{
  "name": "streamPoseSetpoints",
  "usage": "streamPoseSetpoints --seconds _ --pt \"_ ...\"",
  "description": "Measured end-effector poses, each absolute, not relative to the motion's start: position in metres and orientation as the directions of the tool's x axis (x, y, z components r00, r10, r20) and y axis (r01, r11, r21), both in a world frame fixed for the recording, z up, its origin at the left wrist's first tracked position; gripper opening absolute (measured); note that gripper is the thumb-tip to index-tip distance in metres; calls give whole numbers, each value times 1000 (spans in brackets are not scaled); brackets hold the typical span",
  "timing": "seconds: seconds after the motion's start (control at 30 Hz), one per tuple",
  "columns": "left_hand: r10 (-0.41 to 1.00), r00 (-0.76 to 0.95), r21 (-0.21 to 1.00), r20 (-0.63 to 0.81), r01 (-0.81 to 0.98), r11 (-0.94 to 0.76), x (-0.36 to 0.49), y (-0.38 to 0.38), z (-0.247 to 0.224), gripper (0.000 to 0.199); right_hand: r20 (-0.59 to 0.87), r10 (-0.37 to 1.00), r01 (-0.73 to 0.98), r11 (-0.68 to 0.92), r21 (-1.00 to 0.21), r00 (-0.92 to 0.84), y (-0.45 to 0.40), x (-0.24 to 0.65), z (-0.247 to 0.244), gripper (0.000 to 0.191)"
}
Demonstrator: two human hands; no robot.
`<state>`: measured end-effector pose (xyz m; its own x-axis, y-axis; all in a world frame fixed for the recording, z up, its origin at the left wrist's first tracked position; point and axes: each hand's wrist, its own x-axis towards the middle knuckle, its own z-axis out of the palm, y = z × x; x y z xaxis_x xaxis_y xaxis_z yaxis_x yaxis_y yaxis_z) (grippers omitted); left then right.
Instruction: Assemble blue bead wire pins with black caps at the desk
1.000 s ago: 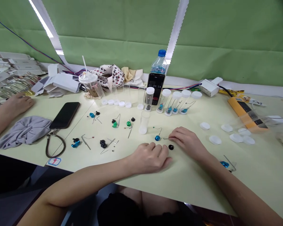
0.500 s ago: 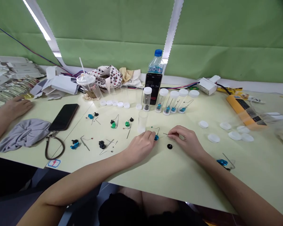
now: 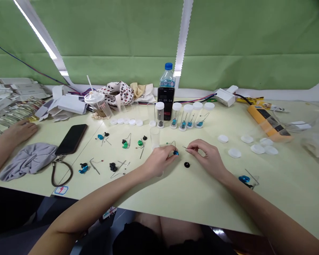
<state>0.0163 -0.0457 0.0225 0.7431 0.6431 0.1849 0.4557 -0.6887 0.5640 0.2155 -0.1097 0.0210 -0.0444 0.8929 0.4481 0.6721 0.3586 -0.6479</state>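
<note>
- In the head view, the left hand (image 3: 158, 160) had come forward from a loose curl near the person, and its thumb and index fingers now pinched the blue piece (image 3: 176, 153), which rested on or just above the worktop (image 3: 196, 205); which of the two could not be told.
- A bent wire (image 3: 174, 143) rose just beyond those fingers, its small bead hanging out to their left.
- The right hand (image 3: 208, 157), as a second earlier, pinched a thin rod (image 3: 185, 147) between thumb and fingers, the tip pointing left, near the blue piece but apart from it.
- For the work, this change seemed to mean that the blue piece was steadied and both hands were occupied, with nothing joined yet.
- The black knob (image 3: 186, 165) lay untouched between the two hands, nearer the person than either hand's fingertips.
- A clear tube (image 3: 154, 136) stood just beyond the left fingers.
</note>
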Motion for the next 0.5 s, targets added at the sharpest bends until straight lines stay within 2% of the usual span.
streamPoseSetpoints --seconds 0.17,0.3,0.4,0.5 --pt "629 761 797 157 279 -535 19 -41 37 26 509 859 656 353 -667 55 -113 216 25 19" --pt "606 781 932 150 92 -350 24 -39 41 25 528 847 641 369 -673 67 -115 215 28 16" --pt "588 799 980 127 -8 -200 25 -38 43 22 540 839 635 383 -671 65 -117 215 30 13" --pt "608 785 984 124 -18 -178 24 -37 43 23 561 827 642 403 -652 51 -118 214 31 12"
